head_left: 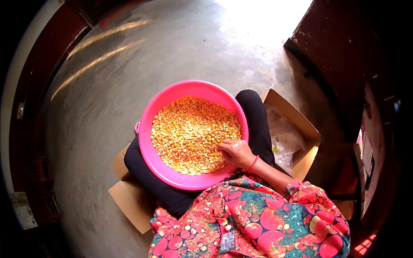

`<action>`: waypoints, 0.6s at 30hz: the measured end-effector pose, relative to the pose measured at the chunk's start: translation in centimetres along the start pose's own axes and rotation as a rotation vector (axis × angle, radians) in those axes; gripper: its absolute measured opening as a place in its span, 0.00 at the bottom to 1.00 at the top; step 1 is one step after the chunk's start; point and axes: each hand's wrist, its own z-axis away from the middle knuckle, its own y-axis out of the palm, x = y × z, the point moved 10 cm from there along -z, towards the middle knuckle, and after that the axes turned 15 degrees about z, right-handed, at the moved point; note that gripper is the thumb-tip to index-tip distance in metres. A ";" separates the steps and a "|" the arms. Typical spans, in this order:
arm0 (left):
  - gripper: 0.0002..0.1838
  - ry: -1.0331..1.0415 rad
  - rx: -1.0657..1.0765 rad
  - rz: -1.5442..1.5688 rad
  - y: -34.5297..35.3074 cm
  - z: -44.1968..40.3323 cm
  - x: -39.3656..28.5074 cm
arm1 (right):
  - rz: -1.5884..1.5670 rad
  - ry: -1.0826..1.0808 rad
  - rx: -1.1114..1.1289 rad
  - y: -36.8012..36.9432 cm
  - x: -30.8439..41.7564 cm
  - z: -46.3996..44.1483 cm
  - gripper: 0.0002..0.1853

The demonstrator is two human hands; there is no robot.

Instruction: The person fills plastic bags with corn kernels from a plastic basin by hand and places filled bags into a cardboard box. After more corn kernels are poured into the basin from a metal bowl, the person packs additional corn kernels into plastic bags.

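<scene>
On a grey concrete floor [94, 142], lit by a white glare at the far side and two thin streaks of light at the upper left, a person sits with a basin of corn at the lap. A loose shirt [266, 215] in a print of red, teal and cream fills the foreground, and the legs [143, 174], in dark cloth, spread to either side. The pink basin [189, 185] rests between and partly over them, its open mouth turned up; the rim reads as nearly round, with no clear long axis. A broad bed of yellow-orange corn kernels [189, 133] covers its bottom, also roughly round in outline. Single kernels lie at mixed angles, too small to tell which way each points. Beside the right leg stands an open cardboard box [309, 155] holding clear plastic [282, 135]; more brown cardboard [133, 202] shows by the left leg. The right hand [238, 152] reaches over the basin's near right rim, its forearm slanting in from the lower right and its fingers curled, tips at the kernels; whether they pinch one cannot be told. The left hand is out of frame, its state unknown. A glittering patch [227, 241] marks the shirt front, and a thin red bracelet [254, 163] circles the right wrist.
</scene>
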 end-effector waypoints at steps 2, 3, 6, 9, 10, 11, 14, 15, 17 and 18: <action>0.21 0.001 -0.002 0.009 -0.2 -0.1 -0.4 | 0.020 -0.002 -0.008 0.1 0.0 0.1 0.07; 0.21 0.001 -0.003 0.010 -0.3 -0.2 -0.5 | 0.019 0.006 -0.015 0.0 -0.1 0.0 0.07; 0.21 -0.001 -0.016 0.026 -0.8 -0.3 -0.6 | 0.002 0.010 -0.014 0.2 -0.2 0.2 0.08; 0.22 -0.006 -0.028 0.049 -1.4 -0.2 -0.6 | 0.002 0.003 -0.018 -0.2 0.0 0.1 0.07; 0.22 -0.004 -0.035 0.058 -1.6 -0.2 -0.9 | 0.002 0.006 -0.021 -0.2 -0.1 0.0 0.07; 0.22 0.001 -0.039 0.067 -1.8 -0.2 -1.2 | -0.001 -0.001 -0.028 -0.1 -0.1 0.1 0.07; 0.22 0.022 -0.056 0.098 -2.8 -0.3 -2.4 | -0.006 -0.003 -0.048 -0.1 -0.1 0.2 0.07; 0.22 0.045 -0.067 0.119 -3.6 -0.5 -3.1 | -0.024 0.002 -0.046 -0.1 -0.1 0.2 0.06; 0.22 0.165 -0.089 0.192 -5.3 -1.5 -6.3 | -0.058 0.006 -0.074 -0.3 -0.2 0.3 0.05; 0.22 0.281 -0.106 0.240 -6.6 -2.1 -8.9 | -0.057 0.019 -0.081 -0.3 -0.4 0.3 0.05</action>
